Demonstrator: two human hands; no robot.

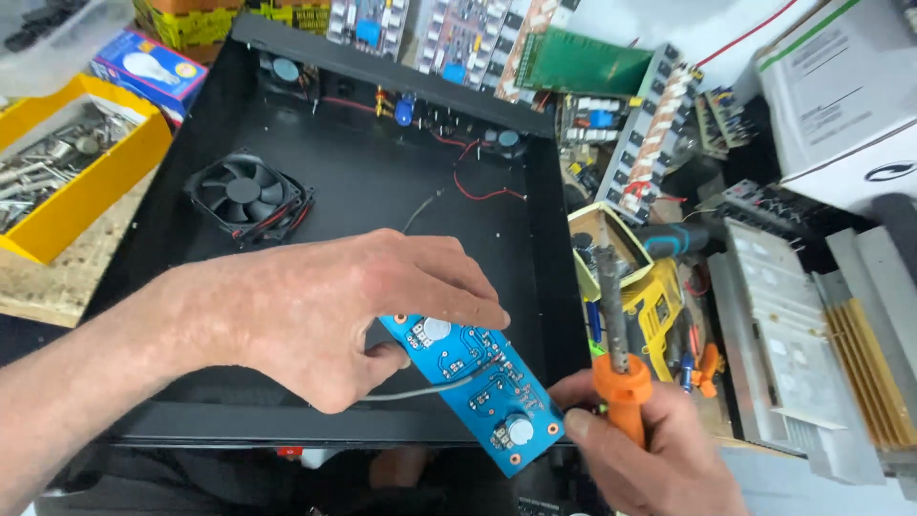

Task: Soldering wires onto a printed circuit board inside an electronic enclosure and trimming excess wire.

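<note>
My left hand [330, 311] grips the upper end of a narrow blue circuit board [478, 382], held solder side up over the front edge of a black metal chassis [382, 182]. A grey wire [420, 390] runs from under that hand across the board. My right hand [650, 449] holds an orange-handled soldering iron [616, 334], its metal shaft pointing up and away; the fingertips of this hand also touch the board's lower right end.
Inside the chassis sit a black fan [244, 196], red wires and small parts along the back wall. A yellow parts bin [67, 177] stands left. Circuit boards, a yellow drill [659, 306], heat sinks [793, 325] and a white carton [841, 96] crowd the right.
</note>
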